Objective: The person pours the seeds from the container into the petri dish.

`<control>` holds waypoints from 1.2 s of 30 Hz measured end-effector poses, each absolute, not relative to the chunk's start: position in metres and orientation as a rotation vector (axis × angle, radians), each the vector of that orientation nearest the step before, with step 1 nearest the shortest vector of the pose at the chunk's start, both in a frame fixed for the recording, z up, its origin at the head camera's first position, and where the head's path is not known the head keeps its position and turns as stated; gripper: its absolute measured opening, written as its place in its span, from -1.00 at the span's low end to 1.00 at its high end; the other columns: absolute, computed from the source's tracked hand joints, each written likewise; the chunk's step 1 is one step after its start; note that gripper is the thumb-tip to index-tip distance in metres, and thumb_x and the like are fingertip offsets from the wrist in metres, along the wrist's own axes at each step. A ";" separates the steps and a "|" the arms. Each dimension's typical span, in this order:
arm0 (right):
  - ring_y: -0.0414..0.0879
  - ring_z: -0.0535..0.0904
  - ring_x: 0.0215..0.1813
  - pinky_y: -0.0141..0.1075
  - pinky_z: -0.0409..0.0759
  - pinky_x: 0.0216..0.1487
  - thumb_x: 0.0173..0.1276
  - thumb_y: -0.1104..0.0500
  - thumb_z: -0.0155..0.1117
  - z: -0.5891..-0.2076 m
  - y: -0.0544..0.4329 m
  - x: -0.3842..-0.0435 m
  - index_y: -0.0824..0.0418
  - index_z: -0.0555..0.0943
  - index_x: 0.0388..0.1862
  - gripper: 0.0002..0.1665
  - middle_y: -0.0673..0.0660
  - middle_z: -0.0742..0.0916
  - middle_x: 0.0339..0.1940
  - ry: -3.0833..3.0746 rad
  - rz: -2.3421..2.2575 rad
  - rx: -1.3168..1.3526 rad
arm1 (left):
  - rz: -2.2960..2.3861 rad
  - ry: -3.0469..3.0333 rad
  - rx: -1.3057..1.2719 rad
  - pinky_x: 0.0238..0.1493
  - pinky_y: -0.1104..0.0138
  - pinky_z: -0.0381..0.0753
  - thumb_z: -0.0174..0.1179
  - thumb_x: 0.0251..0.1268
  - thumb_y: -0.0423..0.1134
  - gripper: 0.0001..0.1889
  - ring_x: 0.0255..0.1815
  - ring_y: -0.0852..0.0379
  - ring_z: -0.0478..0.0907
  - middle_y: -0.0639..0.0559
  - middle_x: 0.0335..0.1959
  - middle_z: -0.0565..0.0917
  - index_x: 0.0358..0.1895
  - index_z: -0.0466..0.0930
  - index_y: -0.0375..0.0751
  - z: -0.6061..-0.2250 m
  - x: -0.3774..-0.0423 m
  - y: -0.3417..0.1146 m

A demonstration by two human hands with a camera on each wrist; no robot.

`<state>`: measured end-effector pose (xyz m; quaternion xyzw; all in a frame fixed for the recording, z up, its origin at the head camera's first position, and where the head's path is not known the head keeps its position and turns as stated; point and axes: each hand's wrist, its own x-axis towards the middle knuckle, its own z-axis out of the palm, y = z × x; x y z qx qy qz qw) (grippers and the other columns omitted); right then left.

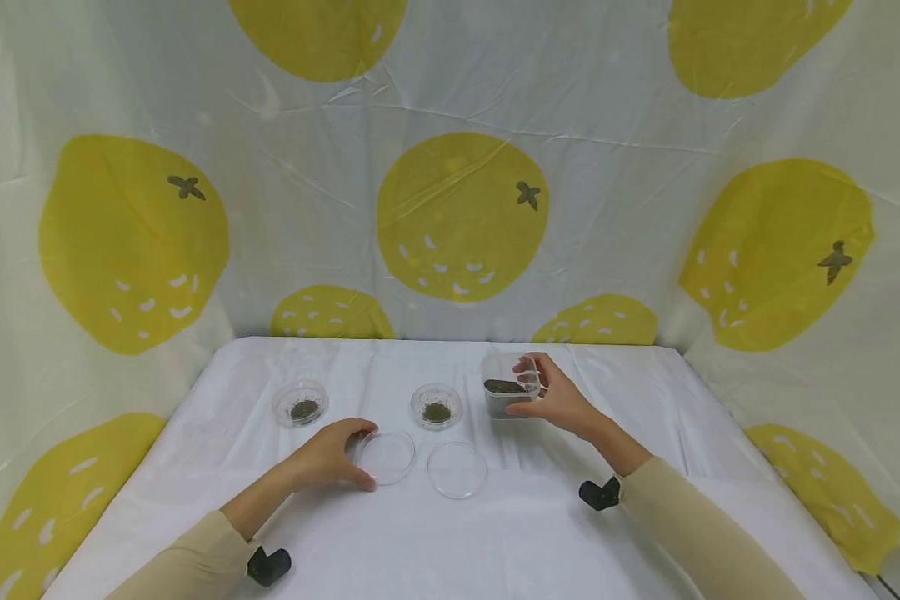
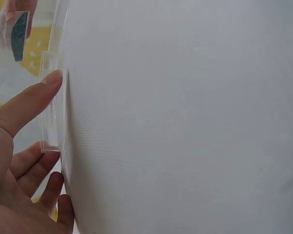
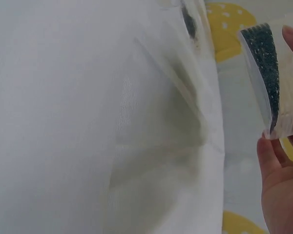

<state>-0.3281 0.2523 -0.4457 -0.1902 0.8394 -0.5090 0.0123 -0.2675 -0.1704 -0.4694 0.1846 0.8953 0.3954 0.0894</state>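
In the head view my left hand [image 1: 333, 457] pinches the rim of a clear petri dish [image 1: 387, 457] between thumb and fingers, with the dish low at the white tabletop. The left wrist view shows the thumb [image 2: 44, 95] on one edge of that dish [image 2: 50, 139] and fingers at the opposite edge. My right hand [image 1: 562, 404] grips a clear plastic tub [image 1: 501, 406] by its right side, above the far part of the table. Dark, soil-like grains [image 3: 264, 66] lie in the tub, which looks tilted in the right wrist view.
Two clear dishes with small heaps of dark grains stand behind, a left dish [image 1: 279, 410] and a middle dish [image 1: 416, 407]. A clear round dish or lid [image 1: 457, 471] lies right of the left hand. A lemon-print curtain [image 1: 615, 233] hangs behind the table [image 1: 480, 550].
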 end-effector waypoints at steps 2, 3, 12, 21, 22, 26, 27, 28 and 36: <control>0.20 0.43 0.41 0.33 0.25 0.40 0.13 0.10 0.70 -0.445 0.244 -0.329 0.14 0.31 0.40 -0.03 0.29 0.51 0.35 2.625 -1.578 -0.612 | 1.174 2.665 0.540 0.43 -0.11 0.31 0.77 -0.29 -0.16 -0.07 0.42 -0.23 0.40 -0.11 0.30 0.58 0.33 0.56 -0.27 -0.470 -0.266 -0.172; 0.21 0.43 0.40 0.33 0.26 0.39 0.13 0.10 0.70 -0.445 0.240 -0.329 0.14 0.31 0.41 -0.02 0.31 0.52 0.35 2.631 -1.577 -0.627 | 1.172 2.669 0.539 0.42 -0.11 0.31 0.77 -0.29 -0.16 -0.07 0.42 -0.23 0.40 -0.12 0.30 0.58 0.33 0.56 -0.27 -0.470 -0.265 -0.173; 0.17 0.47 0.37 0.28 0.35 0.36 0.14 0.05 0.69 -0.441 0.211 -0.331 0.13 0.30 0.50 0.04 0.17 0.56 0.32 2.665 -1.540 -0.680 | 1.174 2.674 0.562 0.42 -0.11 0.32 0.75 -0.25 -0.16 -0.08 0.42 -0.22 0.40 -0.11 0.31 0.58 0.34 0.55 -0.26 -0.470 -0.266 -0.175; 0.14 0.52 0.31 0.22 0.45 0.31 0.08 0.04 0.73 -0.442 0.187 -0.330 0.17 0.33 0.45 0.04 0.17 0.59 0.29 2.644 -1.483 -0.794 | 1.136 2.694 0.580 0.41 -0.08 0.35 0.75 -0.25 -0.13 -0.08 0.38 -0.18 0.44 -0.09 0.29 0.60 0.33 0.56 -0.27 -0.470 -0.268 -0.171; 0.15 0.52 0.31 0.21 0.45 0.32 0.07 0.05 0.74 -0.443 0.185 -0.330 0.16 0.33 0.44 0.04 0.17 0.59 0.29 2.638 -1.485 -0.804 | 1.137 2.695 0.580 0.41 -0.08 0.35 0.75 -0.25 -0.14 -0.08 0.38 -0.18 0.44 -0.10 0.28 0.60 0.33 0.56 -0.27 -0.470 -0.268 -0.170; 0.19 0.51 0.30 0.17 0.46 0.32 0.03 0.11 0.76 -0.447 0.175 -0.332 0.18 0.35 0.41 0.03 0.19 0.61 0.27 2.620 -1.495 -0.835 | 1.145 2.692 0.560 0.41 -0.08 0.34 0.76 -0.26 -0.16 -0.09 0.38 -0.19 0.44 -0.10 0.29 0.59 0.32 0.57 -0.26 -0.468 -0.269 -0.169; 0.18 0.51 0.30 0.16 0.46 0.33 0.02 0.12 0.77 -0.447 0.173 -0.332 0.18 0.36 0.41 0.04 0.19 0.61 0.27 2.616 -1.496 -0.839 | 1.142 2.690 0.550 0.42 -0.08 0.33 0.76 -0.26 -0.16 -0.09 0.38 -0.18 0.44 -0.10 0.29 0.59 0.32 0.57 -0.25 -0.468 -0.269 -0.169; 0.18 0.52 0.30 0.15 0.47 0.33 0.01 0.12 0.77 -0.448 0.171 -0.332 0.19 0.36 0.41 0.04 0.19 0.61 0.27 2.613 -1.496 -0.843 | 1.139 2.691 0.544 0.42 -0.08 0.34 0.76 -0.26 -0.16 -0.09 0.38 -0.18 0.44 -0.10 0.28 0.59 0.32 0.57 -0.24 -0.468 -0.270 -0.169; 0.13 0.52 0.27 0.00 0.48 0.36 -0.04 0.17 0.80 -0.452 0.157 -0.332 0.23 0.36 0.40 0.08 0.21 0.60 0.25 2.607 -1.499 -0.914 | 1.127 2.702 0.527 0.43 -0.07 0.32 0.76 -0.26 -0.16 -0.09 0.39 -0.17 0.43 -0.09 0.29 0.59 0.32 0.57 -0.23 -0.470 -0.270 -0.169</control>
